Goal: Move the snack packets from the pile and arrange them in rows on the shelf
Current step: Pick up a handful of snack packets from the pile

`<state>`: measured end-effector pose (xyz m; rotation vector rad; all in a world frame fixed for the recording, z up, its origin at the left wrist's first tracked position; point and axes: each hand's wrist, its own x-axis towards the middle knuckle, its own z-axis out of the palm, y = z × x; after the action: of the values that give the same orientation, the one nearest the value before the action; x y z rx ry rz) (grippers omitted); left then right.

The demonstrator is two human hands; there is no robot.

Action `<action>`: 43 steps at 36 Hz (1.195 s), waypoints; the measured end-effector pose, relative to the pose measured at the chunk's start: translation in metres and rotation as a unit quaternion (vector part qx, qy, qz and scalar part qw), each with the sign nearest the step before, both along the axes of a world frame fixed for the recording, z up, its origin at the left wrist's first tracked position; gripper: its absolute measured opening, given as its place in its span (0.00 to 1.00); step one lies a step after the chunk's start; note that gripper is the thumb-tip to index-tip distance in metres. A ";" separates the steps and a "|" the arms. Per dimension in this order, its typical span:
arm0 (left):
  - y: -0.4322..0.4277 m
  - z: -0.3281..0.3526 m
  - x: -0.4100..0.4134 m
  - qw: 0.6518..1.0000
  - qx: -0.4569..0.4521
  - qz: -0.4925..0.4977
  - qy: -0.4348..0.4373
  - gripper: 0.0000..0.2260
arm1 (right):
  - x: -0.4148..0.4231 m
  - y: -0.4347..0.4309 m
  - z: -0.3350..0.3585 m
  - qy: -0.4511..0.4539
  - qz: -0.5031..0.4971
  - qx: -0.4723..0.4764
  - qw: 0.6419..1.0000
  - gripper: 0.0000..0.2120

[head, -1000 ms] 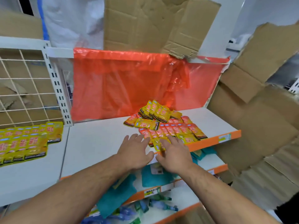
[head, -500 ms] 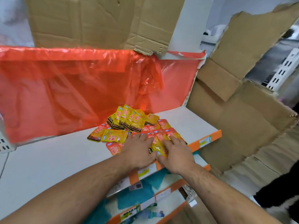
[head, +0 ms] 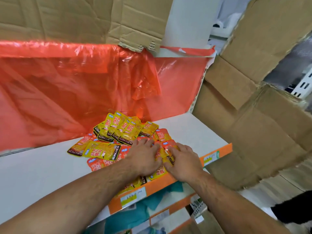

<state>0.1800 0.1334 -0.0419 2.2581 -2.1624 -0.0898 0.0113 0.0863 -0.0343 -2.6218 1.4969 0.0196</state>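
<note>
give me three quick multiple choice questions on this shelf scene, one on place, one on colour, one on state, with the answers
1. Where does the pile of snack packets lie?
A) on the white shelf, towards its right front
B) on the floor
C) inside a cardboard box

2. What colour is the plastic sheet behind the pile?
A) blue
B) red-orange
C) green

3. What are the left hand and right hand doing?
A) both rest on packets
B) both are raised in the air
C) one holds a bottle

Answers: 1 A, the packets sit on the white board above the orange price strip; 2 B, the translucent sheet along the back is red-orange; 3 A, both hands lie on packets near the front edge.
</note>
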 end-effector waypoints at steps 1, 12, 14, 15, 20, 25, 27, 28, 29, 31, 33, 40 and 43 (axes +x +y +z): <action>-0.002 -0.001 -0.003 1.000 0.001 0.008 -0.005 0.29 | -0.002 -0.006 -0.001 -0.001 0.009 0.002 1.000 0.32; -0.022 0.001 -0.052 0.970 -0.020 0.239 0.030 0.18 | -0.025 -0.073 -0.017 -0.034 0.062 0.050 0.996 0.27; -0.028 0.000 -0.057 0.952 -0.028 0.297 0.072 0.19 | -0.025 -0.084 -0.018 -0.036 0.068 0.056 0.995 0.27; -0.031 -0.001 -0.058 0.943 -0.027 0.320 0.084 0.19 | -0.025 -0.089 -0.018 -0.038 0.070 0.061 0.995 0.28; -0.037 0.003 -0.064 0.919 -0.020 0.379 0.108 0.18 | -0.017 -0.104 -0.020 -0.063 0.061 0.117 0.989 0.28; -0.043 0.008 -0.065 0.905 -0.022 0.406 0.124 0.19 | -0.009 -0.115 -0.020 -0.097 0.037 0.173 0.979 0.26; -0.045 0.005 -0.065 0.900 -0.034 0.415 0.128 0.22 | -0.008 -0.119 -0.020 -0.105 0.031 0.188 0.976 0.26; -0.045 0.004 -0.066 0.900 -0.031 0.416 0.124 0.23 | -0.008 -0.120 -0.020 -0.110 0.026 0.194 0.975 0.27; -0.046 0.003 -0.067 0.902 -0.028 0.415 0.115 0.24 | -0.009 -0.122 -0.021 -0.114 0.022 0.200 0.973 0.28; -0.047 0.003 -0.066 0.899 -0.032 0.422 0.110 0.24 | -0.010 -0.125 -0.022 -0.128 0.014 0.214 0.968 0.29; -0.048 0.003 -0.065 0.891 -0.044 0.435 0.126 0.20 | -0.011 -0.129 -0.023 -0.140 0.006 0.228 0.964 0.29; -0.053 -0.001 -0.058 0.856 -0.068 0.473 0.197 0.15 | -0.010 -0.135 -0.024 -0.150 0.014 0.245 0.958 0.23; -0.055 -0.002 -0.056 0.846 -0.062 0.482 0.219 0.10 | -0.012 -0.137 -0.022 -0.160 0.038 0.252 0.954 0.15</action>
<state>0.1238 0.0785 -0.0435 2.5985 -0.6568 -0.3772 -0.0004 -0.0503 -0.0568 -2.1477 1.1038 -0.0149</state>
